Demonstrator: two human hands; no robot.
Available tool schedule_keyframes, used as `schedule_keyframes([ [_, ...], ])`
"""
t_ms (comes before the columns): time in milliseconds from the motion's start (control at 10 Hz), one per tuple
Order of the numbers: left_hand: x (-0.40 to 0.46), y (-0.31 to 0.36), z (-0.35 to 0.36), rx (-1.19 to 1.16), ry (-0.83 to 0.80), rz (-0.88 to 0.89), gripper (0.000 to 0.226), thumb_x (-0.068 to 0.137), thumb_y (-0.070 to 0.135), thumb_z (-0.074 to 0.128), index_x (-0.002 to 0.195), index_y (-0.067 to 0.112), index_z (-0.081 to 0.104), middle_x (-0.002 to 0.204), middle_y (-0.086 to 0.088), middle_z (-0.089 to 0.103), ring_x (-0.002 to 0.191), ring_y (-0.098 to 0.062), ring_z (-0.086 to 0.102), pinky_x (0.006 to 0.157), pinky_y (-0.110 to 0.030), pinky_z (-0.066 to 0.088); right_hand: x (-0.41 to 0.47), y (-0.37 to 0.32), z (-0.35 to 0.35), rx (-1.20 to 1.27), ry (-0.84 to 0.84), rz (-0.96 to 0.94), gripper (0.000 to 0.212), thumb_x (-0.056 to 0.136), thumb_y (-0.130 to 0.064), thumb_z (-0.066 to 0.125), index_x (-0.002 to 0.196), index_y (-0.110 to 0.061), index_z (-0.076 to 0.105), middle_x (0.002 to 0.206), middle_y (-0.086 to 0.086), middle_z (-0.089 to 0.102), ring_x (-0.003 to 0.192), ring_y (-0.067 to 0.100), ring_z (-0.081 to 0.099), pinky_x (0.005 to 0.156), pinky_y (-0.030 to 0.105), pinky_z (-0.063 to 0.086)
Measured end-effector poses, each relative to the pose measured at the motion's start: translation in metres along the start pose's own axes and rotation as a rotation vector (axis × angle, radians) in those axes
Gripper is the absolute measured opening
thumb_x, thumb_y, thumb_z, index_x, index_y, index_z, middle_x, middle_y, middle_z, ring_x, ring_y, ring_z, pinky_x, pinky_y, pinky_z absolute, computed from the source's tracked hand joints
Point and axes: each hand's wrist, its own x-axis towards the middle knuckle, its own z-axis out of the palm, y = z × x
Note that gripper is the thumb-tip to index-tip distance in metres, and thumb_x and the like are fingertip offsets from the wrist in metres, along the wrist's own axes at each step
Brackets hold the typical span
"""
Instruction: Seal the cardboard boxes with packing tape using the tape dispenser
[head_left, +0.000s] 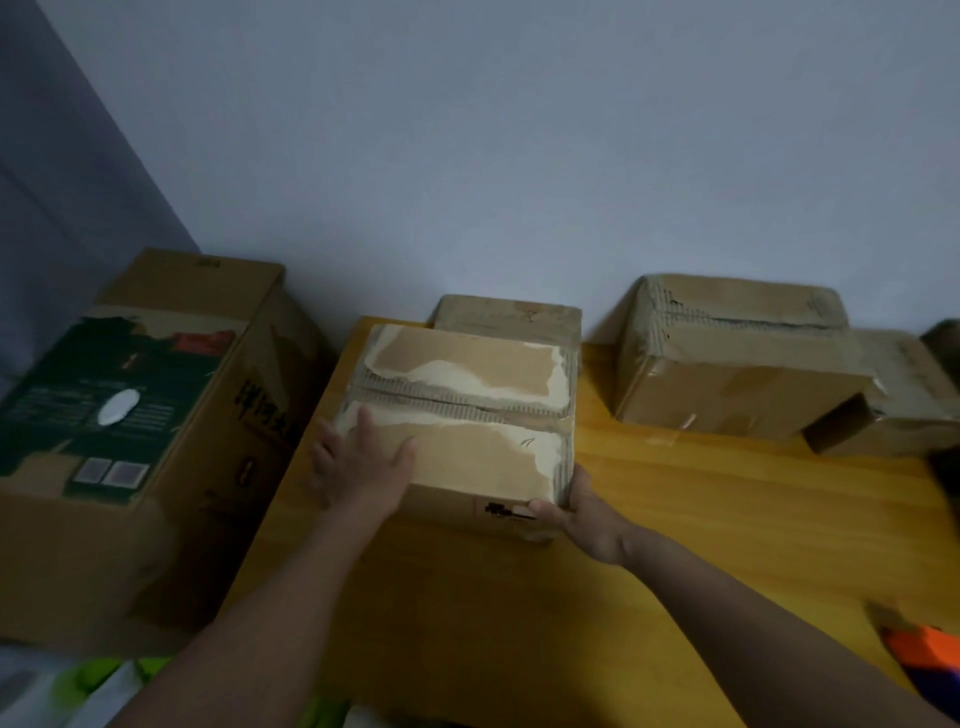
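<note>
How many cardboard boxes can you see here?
5: big box left of table, held box, one behind it, two at right. More may be hidden.

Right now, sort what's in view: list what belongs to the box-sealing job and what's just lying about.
For the job:
- front box, left hand flat on its top, right hand gripping its near corner
- box behind it
- two boxes at right

Lying about:
- large printed carton beside the table
- orange object, blurred

Torn matt cardboard box (457, 410), glossy wooden table (727, 499)
</note>
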Motion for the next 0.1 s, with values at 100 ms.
schedule_keyframes([
  [100, -0.0138, 0.0154, -0.0069, 0.097, 0.043, -0.009, 0.064, 0.089, 0.059, 0.042, 0.144, 0.027, 0.034, 0.158, -0.017, 0.009, 0.143, -0.041, 0.008, 0.113, -0.06, 0.008, -0.0099, -0.0035, -0.0222, -0.189, -0.028, 0.099, 0.083, 0.09, -0.042, 0.059, 0.15, -0.012, 0.011, 0.149, 0.008, 0.035, 0.13, 0.022, 0.041, 0.095, 0.026, 0.041],
])
